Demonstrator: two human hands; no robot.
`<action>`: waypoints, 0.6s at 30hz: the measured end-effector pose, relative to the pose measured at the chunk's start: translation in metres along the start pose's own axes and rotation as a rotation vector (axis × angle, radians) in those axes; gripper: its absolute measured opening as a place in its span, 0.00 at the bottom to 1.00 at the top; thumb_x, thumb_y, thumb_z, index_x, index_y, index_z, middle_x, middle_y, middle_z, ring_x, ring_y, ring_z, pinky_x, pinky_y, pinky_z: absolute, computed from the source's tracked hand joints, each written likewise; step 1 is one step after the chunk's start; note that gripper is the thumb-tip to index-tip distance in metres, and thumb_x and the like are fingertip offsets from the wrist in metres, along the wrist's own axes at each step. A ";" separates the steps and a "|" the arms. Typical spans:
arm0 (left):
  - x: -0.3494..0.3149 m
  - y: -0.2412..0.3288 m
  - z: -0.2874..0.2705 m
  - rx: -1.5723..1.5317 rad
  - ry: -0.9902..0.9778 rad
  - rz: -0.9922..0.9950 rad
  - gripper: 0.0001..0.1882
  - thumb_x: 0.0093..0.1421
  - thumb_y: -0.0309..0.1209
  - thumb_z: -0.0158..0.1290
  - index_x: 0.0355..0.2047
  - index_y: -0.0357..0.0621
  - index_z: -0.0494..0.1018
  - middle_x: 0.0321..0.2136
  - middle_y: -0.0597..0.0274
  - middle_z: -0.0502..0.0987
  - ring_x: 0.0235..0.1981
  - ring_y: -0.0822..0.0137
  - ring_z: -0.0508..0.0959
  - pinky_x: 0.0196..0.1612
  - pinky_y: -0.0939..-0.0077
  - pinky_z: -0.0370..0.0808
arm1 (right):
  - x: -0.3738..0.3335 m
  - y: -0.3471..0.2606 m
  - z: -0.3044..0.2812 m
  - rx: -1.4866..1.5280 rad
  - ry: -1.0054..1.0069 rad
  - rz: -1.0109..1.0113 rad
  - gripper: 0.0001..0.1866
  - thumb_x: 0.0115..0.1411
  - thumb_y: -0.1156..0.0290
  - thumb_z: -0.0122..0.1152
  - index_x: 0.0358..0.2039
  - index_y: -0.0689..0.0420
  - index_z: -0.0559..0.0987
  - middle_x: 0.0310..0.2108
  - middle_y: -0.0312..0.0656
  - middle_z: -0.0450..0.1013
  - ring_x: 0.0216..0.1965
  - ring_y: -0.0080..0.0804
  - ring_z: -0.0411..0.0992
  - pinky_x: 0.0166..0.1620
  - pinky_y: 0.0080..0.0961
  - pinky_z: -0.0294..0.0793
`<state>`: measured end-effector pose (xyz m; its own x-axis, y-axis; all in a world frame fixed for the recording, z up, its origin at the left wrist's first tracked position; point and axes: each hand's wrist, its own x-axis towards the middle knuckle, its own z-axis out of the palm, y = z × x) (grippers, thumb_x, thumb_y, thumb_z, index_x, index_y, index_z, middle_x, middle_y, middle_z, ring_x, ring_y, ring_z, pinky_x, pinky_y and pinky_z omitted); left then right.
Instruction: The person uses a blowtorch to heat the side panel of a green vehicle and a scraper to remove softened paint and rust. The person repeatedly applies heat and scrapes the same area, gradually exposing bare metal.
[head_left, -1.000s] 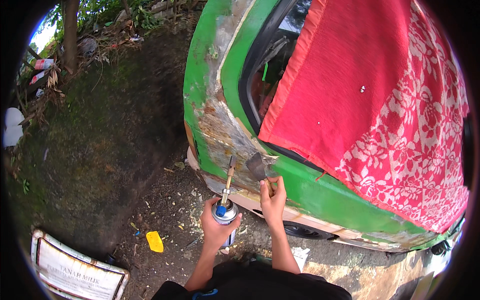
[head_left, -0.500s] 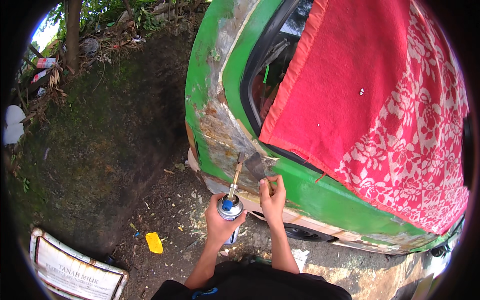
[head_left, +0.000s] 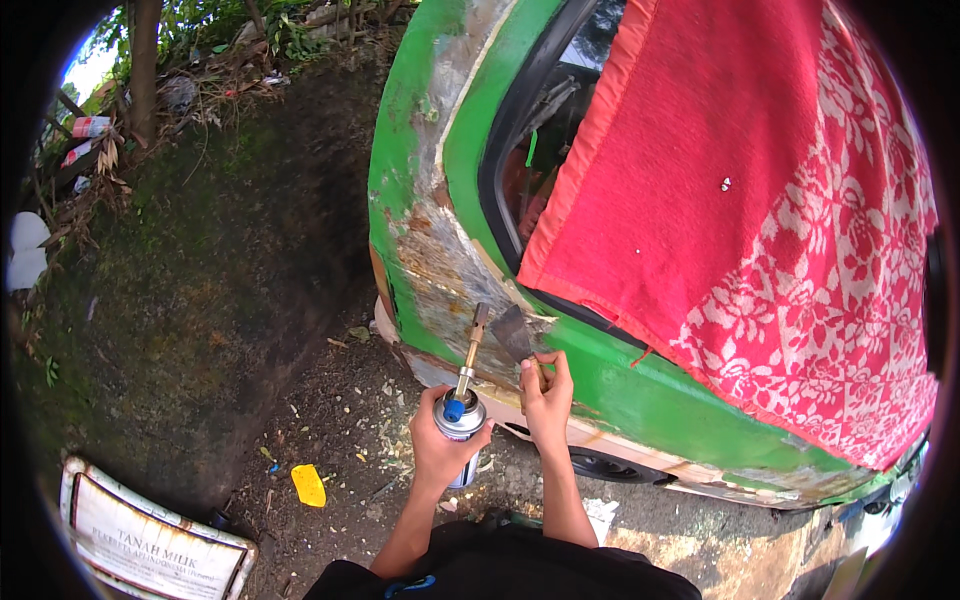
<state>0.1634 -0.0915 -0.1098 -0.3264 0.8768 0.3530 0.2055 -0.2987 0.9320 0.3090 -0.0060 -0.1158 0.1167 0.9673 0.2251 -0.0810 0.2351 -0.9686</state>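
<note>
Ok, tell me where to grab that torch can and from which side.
Grip the can around its round body, below the valve, as the left hand does, coming from the side away from the car. It stands upright, and its brass nozzle points at the panel.

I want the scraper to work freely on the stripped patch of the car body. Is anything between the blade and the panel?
Nothing visible does. The right hand holds the scraper right at the bare panel; the torch in the left hand points alongside, just left of the blade.
</note>
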 end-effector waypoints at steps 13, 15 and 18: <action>0.007 -0.002 -0.001 0.008 0.040 0.018 0.32 0.46 0.30 0.74 0.47 0.37 0.68 0.32 0.59 0.81 0.34 0.71 0.82 0.39 0.74 0.79 | 0.000 -0.004 -0.001 0.019 -0.009 0.027 0.09 0.69 0.72 0.60 0.41 0.61 0.68 0.22 0.34 0.70 0.23 0.14 0.61 0.24 0.18 0.58; 0.008 0.001 -0.001 -0.011 0.044 0.005 0.32 0.46 0.30 0.74 0.47 0.37 0.68 0.32 0.59 0.81 0.34 0.71 0.82 0.38 0.74 0.79 | 0.001 -0.004 -0.001 0.015 -0.009 0.030 0.09 0.69 0.72 0.60 0.41 0.61 0.68 0.22 0.34 0.70 0.22 0.14 0.62 0.24 0.18 0.58; 0.010 0.002 -0.002 -0.015 0.060 0.012 0.31 0.46 0.30 0.74 0.46 0.37 0.69 0.32 0.59 0.81 0.33 0.71 0.82 0.38 0.74 0.79 | 0.001 -0.004 -0.002 0.013 -0.014 0.027 0.09 0.69 0.72 0.59 0.42 0.61 0.68 0.22 0.34 0.70 0.22 0.14 0.62 0.24 0.18 0.59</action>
<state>0.1589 -0.0838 -0.1046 -0.3785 0.8491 0.3684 0.1962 -0.3153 0.9285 0.3109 -0.0064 -0.1123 0.1009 0.9745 0.2002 -0.0964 0.2099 -0.9730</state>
